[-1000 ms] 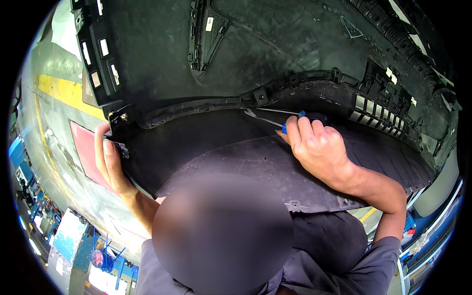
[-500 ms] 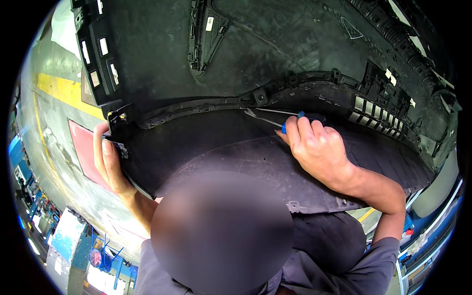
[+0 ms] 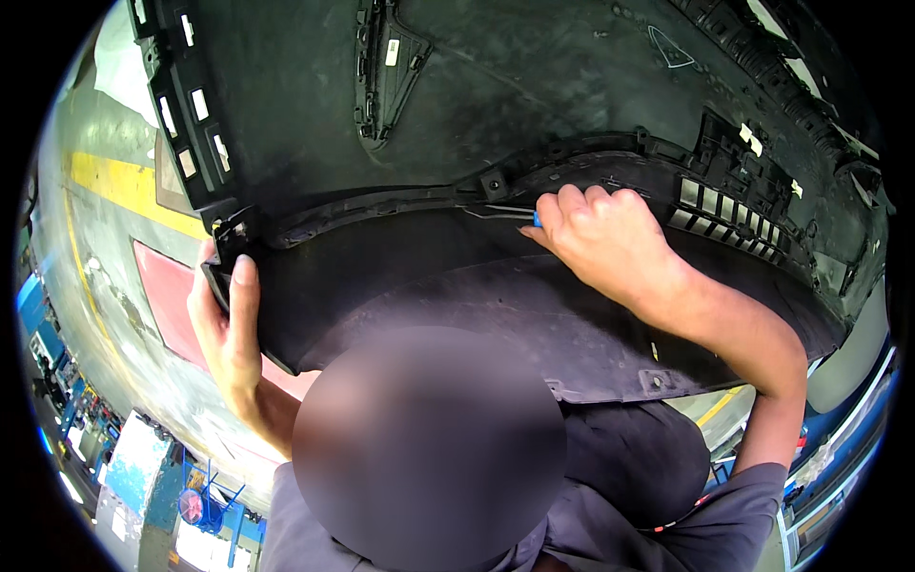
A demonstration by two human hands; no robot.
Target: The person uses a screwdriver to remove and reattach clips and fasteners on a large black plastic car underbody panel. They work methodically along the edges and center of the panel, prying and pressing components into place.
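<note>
A large black plastic bumper cover point(image 3: 419, 305) with a curved lower section fills the middle of the head view. My left hand point(image 3: 229, 329) grips its left end, the thumb on the near face and the fingers behind the edge. In my right fist point(image 3: 615, 243) is a forked pry tool point(image 3: 505, 213) with a blue handle and a metal shaft. Its tip lies at the long ribbed seam point(image 3: 381, 206), just below a square tab with a hole point(image 3: 494, 185). A second thin metal line runs beside the shaft; whether it is another tool or a reflection, I cannot tell.
Slotted black brackets point(image 3: 195, 105) line the upper left side. A vented grid point(image 3: 729, 219) sits right of my right hand. On the left floor are a yellow stripe point(image 3: 124, 181) and a red patch point(image 3: 172, 296). A blue wire stand point(image 3: 205, 505) is lower left.
My right hand has moved up and slightly left with the pry tool, bringing the shaft closer to the seam. My left thumb has shifted right onto the panel's near face.
</note>
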